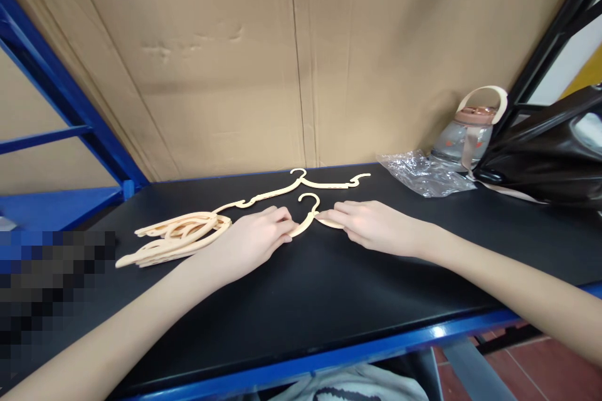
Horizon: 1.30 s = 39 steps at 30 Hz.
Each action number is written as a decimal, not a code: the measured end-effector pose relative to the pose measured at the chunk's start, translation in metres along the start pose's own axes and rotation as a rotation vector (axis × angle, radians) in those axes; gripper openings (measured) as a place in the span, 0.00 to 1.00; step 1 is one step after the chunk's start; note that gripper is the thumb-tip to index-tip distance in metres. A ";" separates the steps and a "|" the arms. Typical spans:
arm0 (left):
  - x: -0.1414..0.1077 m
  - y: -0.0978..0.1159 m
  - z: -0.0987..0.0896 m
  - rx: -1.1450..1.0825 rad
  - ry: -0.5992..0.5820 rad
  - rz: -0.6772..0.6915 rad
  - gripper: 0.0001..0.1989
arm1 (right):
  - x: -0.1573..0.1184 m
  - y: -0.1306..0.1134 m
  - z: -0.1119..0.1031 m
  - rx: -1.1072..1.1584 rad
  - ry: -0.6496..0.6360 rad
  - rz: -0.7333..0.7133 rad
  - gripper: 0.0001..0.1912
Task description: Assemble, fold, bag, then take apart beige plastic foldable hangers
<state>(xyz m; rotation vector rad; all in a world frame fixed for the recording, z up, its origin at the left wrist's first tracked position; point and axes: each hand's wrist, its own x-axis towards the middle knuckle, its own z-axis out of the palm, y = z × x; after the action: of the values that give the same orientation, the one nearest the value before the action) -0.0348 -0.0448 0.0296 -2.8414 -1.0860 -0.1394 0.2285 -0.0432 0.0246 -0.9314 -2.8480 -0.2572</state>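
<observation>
Between my hands is a cream-coloured clothes hanger [309,220], its hook pointing away from me toward the cardboard. My left hand [263,232] has its fingers closed round the left arm of this hanger. On the other side, my right hand [364,223] grips the right arm; both outer ends are hidden by the hands. Just behind lies a second cream hanger [277,190], spread out flat with its hook toward the back. A pile of folded cream hangers [179,235] rests to the left, partly covered by my left wrist.
The black tabletop [301,301] has a blue front edge [329,348]. A crumpled clear plastic bag [426,174] lies at the back right, beside a clear bottle [465,135] with a looped handle. Cardboard [211,75] stands behind, and a blue metal frame [79,119] rises at the left.
</observation>
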 end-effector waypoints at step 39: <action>0.002 0.008 0.006 -0.032 0.003 -0.033 0.19 | 0.002 -0.007 -0.006 0.024 0.072 0.257 0.11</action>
<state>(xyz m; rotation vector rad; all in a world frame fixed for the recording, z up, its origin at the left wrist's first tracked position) -0.0278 -0.0484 0.0238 -2.8517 -1.1411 -0.1646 0.2229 -0.0489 0.0303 -1.2411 -2.6234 -0.2221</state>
